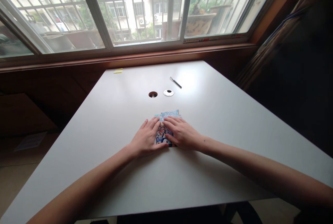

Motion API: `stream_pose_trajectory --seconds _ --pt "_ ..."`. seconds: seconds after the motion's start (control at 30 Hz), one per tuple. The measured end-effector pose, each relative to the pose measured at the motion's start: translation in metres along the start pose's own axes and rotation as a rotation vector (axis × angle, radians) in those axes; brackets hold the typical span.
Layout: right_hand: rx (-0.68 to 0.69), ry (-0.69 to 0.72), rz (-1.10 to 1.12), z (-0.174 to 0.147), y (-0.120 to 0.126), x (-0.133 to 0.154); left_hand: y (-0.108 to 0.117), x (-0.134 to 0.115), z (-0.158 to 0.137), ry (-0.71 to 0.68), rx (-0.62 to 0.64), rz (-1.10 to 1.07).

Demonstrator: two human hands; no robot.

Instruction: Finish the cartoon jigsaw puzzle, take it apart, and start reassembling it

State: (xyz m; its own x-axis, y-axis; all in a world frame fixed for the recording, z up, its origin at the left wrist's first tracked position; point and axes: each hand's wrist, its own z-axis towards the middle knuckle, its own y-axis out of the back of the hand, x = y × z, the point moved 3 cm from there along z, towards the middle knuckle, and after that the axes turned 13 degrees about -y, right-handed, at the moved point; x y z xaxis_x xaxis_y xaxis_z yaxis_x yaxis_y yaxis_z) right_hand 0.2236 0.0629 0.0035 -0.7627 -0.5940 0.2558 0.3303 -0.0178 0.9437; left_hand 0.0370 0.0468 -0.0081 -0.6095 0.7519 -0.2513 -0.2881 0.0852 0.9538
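A small, colourful printed sheet or booklet [170, 113], mostly blue with cartoon-like pictures, lies on the white table [125, 106]. Its upper edge has a step, so it may be folded or made of two pieces; I cannot tell which. My left hand [147, 135] rests on its left side, palm down, with the fingers stretched out and the thumb along the lower edge. Over the right side lies my right hand [182, 134], also flat with fingers extended. Both hands cover much of the print.
Beyond the sheet are a round cable hole [153, 94] and a silver ring-shaped cover [168, 93]. A dark pen [176, 82] lies behind them. Yellow sticky paper [118, 71] marks the far left corner. A barred window stands past the table; a dark curtain [293, 61] hangs at right.
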Motion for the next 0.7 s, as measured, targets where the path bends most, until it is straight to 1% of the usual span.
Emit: stream_pose_trajectory --seconds 0.1,0.17,0.23,0.33,0.43,0.5,0.57,0.63,0.7 --pt "-0.004 -0.036 -0.005 -0.017 0.014 -0.034 -0.011 -0.010 0.038 -0.039 0.005 -0.009" --pt "-0.022 -0.097 0.023 -0.031 0.025 -0.067 -0.021 -0.019 0.070 -0.070 0.002 -0.019" --pt "-0.052 -0.125 0.048 -0.045 0.034 -0.101 -0.032 -0.028 0.105 -0.096 -0.007 -0.023" --pt "-0.096 -0.191 0.053 -0.061 0.043 -0.148 -0.046 -0.042 0.154 -0.132 0.013 -0.026" --pt "-0.132 -0.258 0.033 -0.070 0.046 -0.177 -0.054 -0.051 0.188 -0.148 0.021 -0.032" --pt "-0.150 -0.267 0.008 -0.073 0.046 -0.185 -0.055 -0.055 0.199 -0.148 0.026 -0.035" --pt "-0.157 -0.279 -0.042 -0.074 0.046 -0.188 -0.052 -0.057 0.198 -0.151 0.007 -0.047" --pt "-0.157 -0.296 -0.105 -0.074 0.048 -0.187 -0.045 -0.056 0.184 -0.154 -0.048 -0.073" --pt "-0.164 -0.302 -0.142 -0.072 0.051 -0.178 -0.034 -0.051 0.158 -0.152 -0.104 -0.090"
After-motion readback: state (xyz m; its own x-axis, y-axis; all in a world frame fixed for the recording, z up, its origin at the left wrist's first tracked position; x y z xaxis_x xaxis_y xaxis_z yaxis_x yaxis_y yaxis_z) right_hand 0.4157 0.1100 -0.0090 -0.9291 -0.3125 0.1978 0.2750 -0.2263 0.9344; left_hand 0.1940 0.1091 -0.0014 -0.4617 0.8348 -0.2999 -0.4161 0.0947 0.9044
